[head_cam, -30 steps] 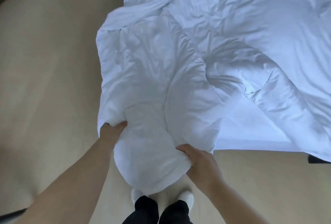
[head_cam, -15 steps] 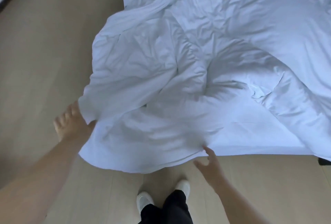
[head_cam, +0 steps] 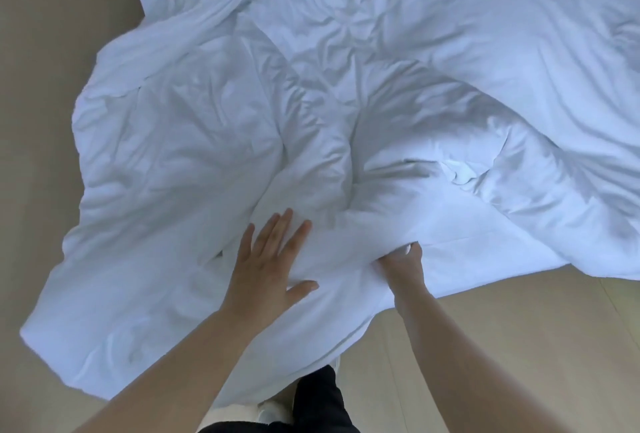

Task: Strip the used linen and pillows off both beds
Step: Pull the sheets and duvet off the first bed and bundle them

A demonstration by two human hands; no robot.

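Note:
A crumpled white duvet (head_cam: 194, 155) covers the bed and spills over its near edge, hanging down toward the floor in front of me. My left hand (head_cam: 268, 264) lies flat on the duvet with fingers spread and straight. My right hand (head_cam: 401, 264) grips a bunched fold of the same duvet at the bed's edge, its fingers buried in the cloth. More rumpled white linen (head_cam: 467, 34) spreads across the bed beyond. No pillow shows.
Pale wooden floor (head_cam: 502, 346) lies to the right and below, with more beige floor (head_cam: 41, 86) on the left. My dark trousers and white shoes (head_cam: 311, 408) stand under the hanging duvet edge.
The duvet end, first bunched between both hands, has been spread wide. My left hand came from its left edge onto the top, flat. My right hand moved up and took hold of a fold.

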